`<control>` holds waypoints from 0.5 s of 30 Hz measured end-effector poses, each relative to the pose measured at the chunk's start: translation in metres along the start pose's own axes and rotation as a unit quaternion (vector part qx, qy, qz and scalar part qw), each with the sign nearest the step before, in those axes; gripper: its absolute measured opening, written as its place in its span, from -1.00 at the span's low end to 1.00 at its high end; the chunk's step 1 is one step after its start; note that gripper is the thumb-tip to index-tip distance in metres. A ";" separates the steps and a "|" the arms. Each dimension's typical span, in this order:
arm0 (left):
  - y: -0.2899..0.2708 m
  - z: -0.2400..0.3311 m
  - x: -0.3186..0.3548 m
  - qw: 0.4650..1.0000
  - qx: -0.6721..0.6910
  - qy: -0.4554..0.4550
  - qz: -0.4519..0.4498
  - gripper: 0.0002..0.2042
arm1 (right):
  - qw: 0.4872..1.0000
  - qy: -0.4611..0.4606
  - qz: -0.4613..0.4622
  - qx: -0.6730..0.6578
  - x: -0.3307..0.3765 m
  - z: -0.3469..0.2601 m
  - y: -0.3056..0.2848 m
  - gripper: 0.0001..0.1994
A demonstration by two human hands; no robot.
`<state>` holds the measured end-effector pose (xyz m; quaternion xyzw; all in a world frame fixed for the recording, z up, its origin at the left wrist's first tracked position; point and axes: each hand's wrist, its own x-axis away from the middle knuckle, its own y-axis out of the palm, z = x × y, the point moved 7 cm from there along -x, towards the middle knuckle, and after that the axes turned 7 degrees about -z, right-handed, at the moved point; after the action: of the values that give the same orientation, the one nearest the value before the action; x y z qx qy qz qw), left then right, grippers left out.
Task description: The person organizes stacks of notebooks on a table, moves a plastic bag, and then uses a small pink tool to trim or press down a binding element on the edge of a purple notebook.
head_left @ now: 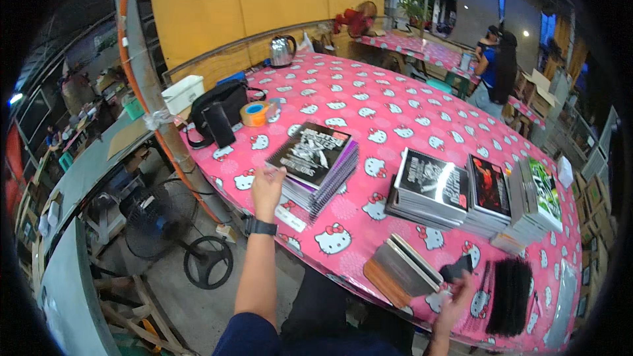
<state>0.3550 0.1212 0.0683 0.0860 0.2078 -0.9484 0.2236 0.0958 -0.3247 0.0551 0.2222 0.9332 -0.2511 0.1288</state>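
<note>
My left hand (pixel 267 191), with a dark watch on its wrist, is at the near left corner of a stack of spiral-bound notebooks. Its thumb lies on the top notebook (pixel 308 155), black with a white print, and the fingers bend at the edge. Purple and dark coils (pixel 333 184) show along the stack's right side. My right hand (pixel 453 302) is low at the table's front edge, fingers apart, holding nothing visible. Just beyond it sits a small black block (pixel 457 268). Left of that hand lies a brown wooden block with grey plates (pixel 403 269).
More notebook stacks (pixel 432 181) line the right of the pink-covered table (pixel 333 238). A bundle of black binding coils (pixel 509 296) lies front right. Tape rolls (pixel 254 113), a black bag (pixel 224 102) and a kettle (pixel 282 51) stand farther back. A post (pixel 148 59) rises at left.
</note>
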 end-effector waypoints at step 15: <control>0.023 -0.007 -0.042 0.960 0.234 0.128 0.085 -0.68 | 0.963 0.009 0.007 -0.269 -0.225 -0.059 0.278 -0.55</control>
<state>0.4034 0.1218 0.0648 0.2742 -0.0014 -0.9290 0.2485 0.4170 -0.1567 0.0691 0.1883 0.9658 0.0120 0.1778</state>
